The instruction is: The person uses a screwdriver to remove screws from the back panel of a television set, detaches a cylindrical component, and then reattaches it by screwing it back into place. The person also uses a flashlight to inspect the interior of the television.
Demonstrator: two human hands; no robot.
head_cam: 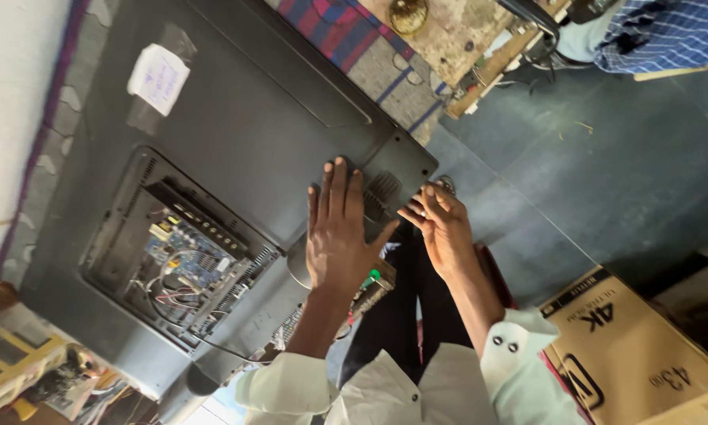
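Observation:
A flat-screen television (244,118) lies face down, its dark back cover up. An opening in the back shows a blue circuit board (185,252) with wires. My left hand (340,228) rests flat on the back cover near its lower corner, fingers spread, beside a vent grille (381,193). My right hand (442,228) is at the cover's corner edge, fingers pinched together at the rim; whether it holds something small is hidden. A white paper note (158,78) is taped to the cover.
A cardboard box (630,346) stands on the dark floor at lower right. A wooden workbench (456,31) with a round brass object (408,13) sits at the top. Another person's checked sleeve (669,31) shows top right. Cluttered parts (23,370) lie lower left.

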